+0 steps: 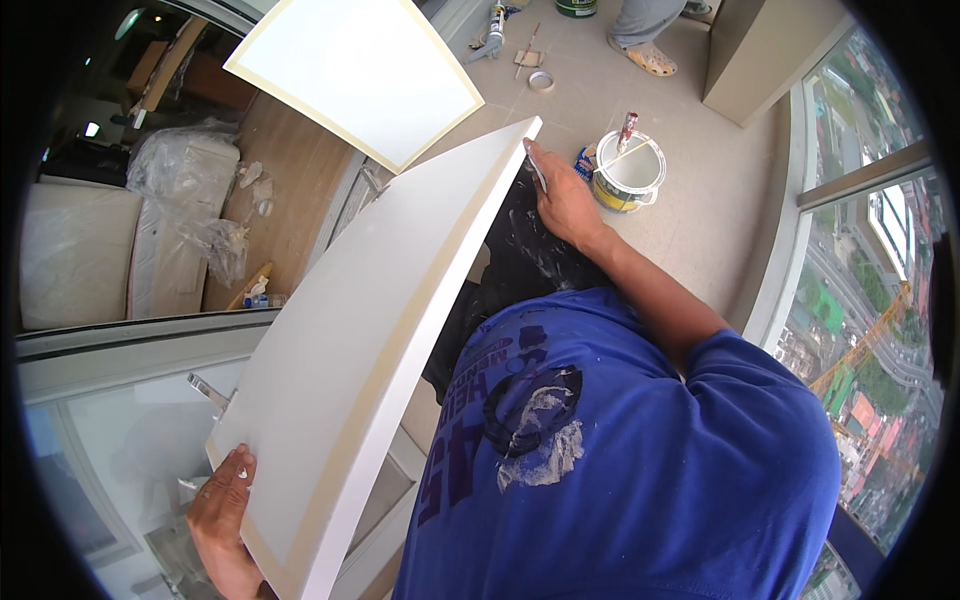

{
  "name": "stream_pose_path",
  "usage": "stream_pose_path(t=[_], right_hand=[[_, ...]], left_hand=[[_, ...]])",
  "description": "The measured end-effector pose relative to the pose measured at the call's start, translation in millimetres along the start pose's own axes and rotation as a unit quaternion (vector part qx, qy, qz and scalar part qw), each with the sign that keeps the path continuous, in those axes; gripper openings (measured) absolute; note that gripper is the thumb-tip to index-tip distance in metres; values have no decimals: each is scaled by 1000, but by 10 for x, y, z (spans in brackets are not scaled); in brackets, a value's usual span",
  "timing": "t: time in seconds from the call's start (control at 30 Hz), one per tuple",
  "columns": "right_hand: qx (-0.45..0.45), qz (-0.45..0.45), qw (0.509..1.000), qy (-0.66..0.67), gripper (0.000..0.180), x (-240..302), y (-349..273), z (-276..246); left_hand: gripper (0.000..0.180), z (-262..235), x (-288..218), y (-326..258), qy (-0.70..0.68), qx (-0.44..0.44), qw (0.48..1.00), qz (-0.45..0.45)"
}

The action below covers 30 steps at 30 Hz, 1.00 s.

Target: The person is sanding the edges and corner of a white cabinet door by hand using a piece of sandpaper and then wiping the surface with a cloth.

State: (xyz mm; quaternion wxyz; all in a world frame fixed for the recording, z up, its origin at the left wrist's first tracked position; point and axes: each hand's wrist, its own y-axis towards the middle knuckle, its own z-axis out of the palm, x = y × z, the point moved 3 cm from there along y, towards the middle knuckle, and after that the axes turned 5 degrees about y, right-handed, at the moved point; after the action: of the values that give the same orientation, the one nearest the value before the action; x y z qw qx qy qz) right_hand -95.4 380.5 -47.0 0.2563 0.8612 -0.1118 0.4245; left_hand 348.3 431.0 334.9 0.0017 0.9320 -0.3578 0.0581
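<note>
A white cabinet door point(330, 310) with beige masking tape along its borders leans tilted across my front, its thick white edge toward me. Metal hinges point(208, 390) stick out from its far left side. My left hand point(225, 515) is closed round the door's lower left end, fingertips on the face, with white smears on the skin. Up at the door's far end, my right hand point(568, 200) rests against the edge with bent fingers. Between those fingers shows a thin, pale flat piece point(538, 172), whose kind I cannot make out.
A second taped white panel point(355, 75) stands beyond the door. On the right are an open paint bucket point(630, 172) with a brush point(627, 130) across it, a tape roll point(541, 81), and windows. Another person's clog point(645, 57) shows farther off. Plastic-wrapped furniture point(185, 170) sits at left.
</note>
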Motion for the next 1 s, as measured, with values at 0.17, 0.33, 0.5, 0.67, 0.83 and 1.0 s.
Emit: stream_pose_path(t=[0.17, 0.33, 0.5, 0.67, 0.83, 1.0], right_hand=[[7, -25, 997, 67, 61, 525, -281, -81], [33, -137, 989, 41, 71, 859, -327, -297], [45, -125, 991, -4, 62, 750, -106, -328], [79, -93, 992, -42, 67, 519, -12, -149], [119, -51, 987, 92, 97, 738, -377, 176], [141, -135, 969, 153, 102, 940, -518, 217]], left_hand=[[23, 33, 5, 0, 5, -6, 1000, -30], [30, 147, 60, 71, 1, 14, 998, -67], [30, 152, 13, 141, 34, 39, 998, -44], [52, 291, 248, 168, 13, 56, 998, -28], [48, 330, 251, 235, -2, 43, 999, -6], [48, 338, 211, 297, -2, 41, 999, -3]])
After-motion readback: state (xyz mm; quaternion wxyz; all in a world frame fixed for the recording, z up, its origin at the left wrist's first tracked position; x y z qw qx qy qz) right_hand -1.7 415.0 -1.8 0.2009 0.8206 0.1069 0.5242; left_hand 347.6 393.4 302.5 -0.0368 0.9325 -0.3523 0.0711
